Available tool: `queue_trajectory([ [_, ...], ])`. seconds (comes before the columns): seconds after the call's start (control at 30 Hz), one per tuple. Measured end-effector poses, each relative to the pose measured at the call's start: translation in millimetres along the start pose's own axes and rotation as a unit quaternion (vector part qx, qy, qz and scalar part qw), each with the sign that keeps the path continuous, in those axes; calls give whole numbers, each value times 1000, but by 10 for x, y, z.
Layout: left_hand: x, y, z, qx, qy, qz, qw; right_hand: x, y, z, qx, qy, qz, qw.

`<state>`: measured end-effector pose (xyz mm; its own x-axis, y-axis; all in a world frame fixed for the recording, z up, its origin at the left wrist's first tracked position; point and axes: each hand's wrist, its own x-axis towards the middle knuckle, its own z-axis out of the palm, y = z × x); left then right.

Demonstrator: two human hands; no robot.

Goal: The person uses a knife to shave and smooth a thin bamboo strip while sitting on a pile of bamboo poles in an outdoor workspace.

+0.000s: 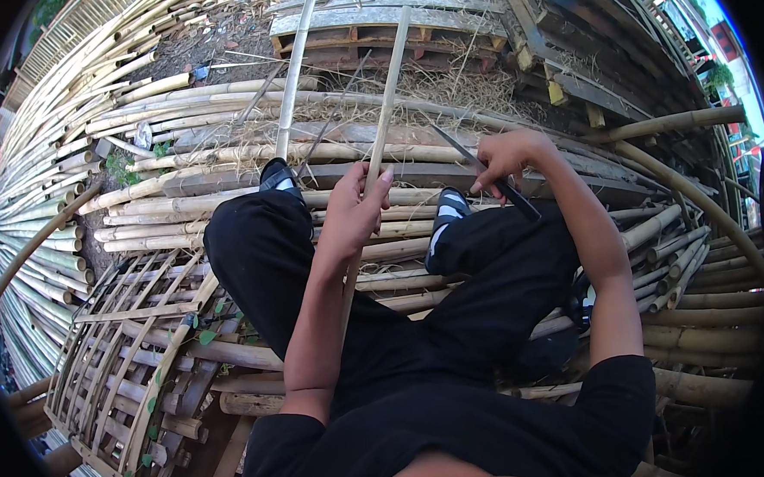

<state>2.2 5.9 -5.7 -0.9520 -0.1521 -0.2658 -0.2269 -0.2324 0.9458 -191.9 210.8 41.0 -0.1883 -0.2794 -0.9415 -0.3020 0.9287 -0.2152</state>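
Seated on a bed of bamboo poles (225, 203) running left to right, stacked pole ends crowding the left edge, wooden pallet (388, 18) ahead, woven bamboo cage (129, 355) at lower left; little open room beyond the knees. Left hand (352, 207) closed around a split bamboo strip (389, 91) slanting up past the pallet's edge, a second strip (292, 79) lying beside it. Right hand (507, 156) gripping a long knife (459, 148), blade pointing toward the held strip, just apart.

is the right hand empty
No, the right hand grips a long dark knife, its blade pointing up-left toward the bamboo strip that the left hand holds.
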Motion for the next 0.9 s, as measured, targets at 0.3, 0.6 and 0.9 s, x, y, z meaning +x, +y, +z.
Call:
queue_trajectory([
  [0.3,-60,6,-81,106,-42,-13,993,-88,-86,102,-24,44,4,999],
  [0.6,-39,86,-70,75,8,15,997,-40,-287,155,150,344,-258,890],
  [0.9,-50,167,91,-7,-28,16,999,-151,-654,288,307,311,-317,842],
])
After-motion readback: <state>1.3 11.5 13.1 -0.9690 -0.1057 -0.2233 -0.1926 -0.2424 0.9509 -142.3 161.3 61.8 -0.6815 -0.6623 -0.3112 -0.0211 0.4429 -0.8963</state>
